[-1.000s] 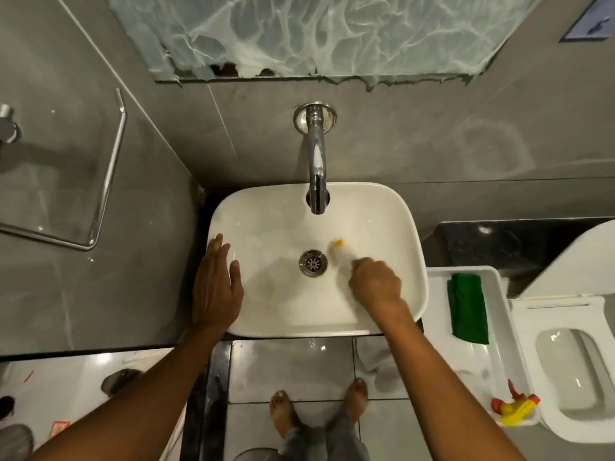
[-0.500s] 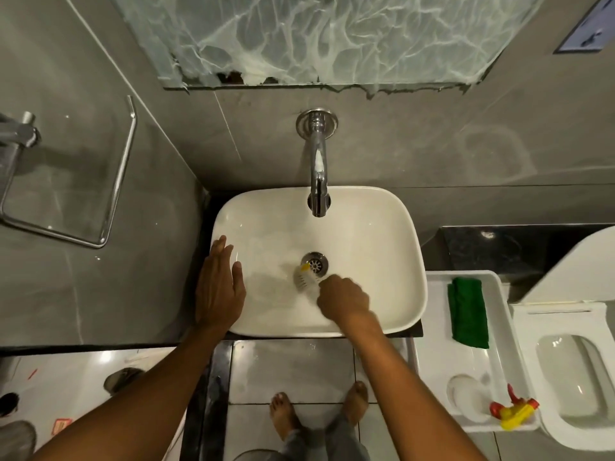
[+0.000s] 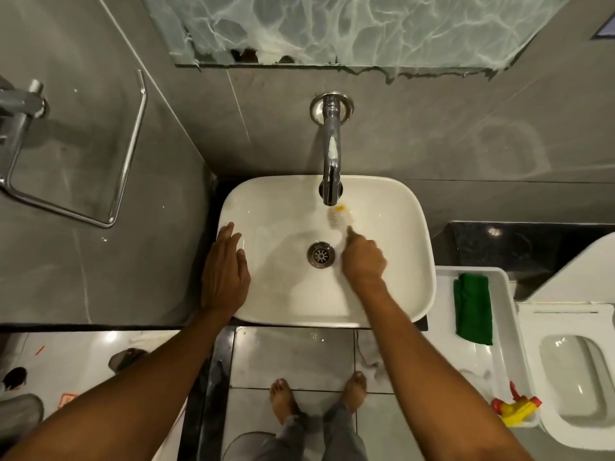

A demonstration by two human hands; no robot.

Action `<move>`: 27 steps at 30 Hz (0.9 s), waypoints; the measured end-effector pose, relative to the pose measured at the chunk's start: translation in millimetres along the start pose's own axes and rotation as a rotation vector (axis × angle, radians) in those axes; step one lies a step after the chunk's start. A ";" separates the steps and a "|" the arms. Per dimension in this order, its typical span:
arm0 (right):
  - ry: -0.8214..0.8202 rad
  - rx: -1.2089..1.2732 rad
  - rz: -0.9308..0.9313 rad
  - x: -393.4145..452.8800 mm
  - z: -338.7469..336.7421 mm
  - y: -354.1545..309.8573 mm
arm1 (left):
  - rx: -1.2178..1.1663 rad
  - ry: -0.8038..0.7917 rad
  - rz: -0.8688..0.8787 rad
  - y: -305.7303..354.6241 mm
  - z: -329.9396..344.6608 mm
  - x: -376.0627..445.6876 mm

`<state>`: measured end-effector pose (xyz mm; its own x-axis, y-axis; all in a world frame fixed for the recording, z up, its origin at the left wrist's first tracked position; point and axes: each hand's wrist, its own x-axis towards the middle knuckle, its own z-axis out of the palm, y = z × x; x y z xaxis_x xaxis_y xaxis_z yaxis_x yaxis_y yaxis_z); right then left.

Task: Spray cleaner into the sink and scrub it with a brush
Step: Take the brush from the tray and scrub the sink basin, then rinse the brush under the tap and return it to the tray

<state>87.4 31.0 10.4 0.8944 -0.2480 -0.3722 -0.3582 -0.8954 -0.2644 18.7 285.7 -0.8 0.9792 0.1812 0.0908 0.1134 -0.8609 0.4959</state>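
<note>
Your right hand (image 3: 363,259) has moved the brush (image 3: 339,217) up, under the tap (image 3: 331,154) in the sink (image 3: 392,207), gripping its handle. Your left hand (image 3: 224,271) lies flat and open on the sink's left rim.

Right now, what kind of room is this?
A bathroom, almost certainly: a white sink under a wall-mounted faucet, a toilet to its right, and a chrome towel bar on the grey tiled wall.
</note>
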 end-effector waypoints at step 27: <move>-0.134 0.272 0.039 -99.9 -50.3 18.0 | 0.017 -0.040 -0.009 205.9 -53.8 74.5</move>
<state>5.0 21.0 87.6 0.8421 -0.2128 -0.4955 -0.4659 -0.7498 -0.4697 105.9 147.5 154.4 0.9840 0.1706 0.0516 0.1251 -0.8671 0.4821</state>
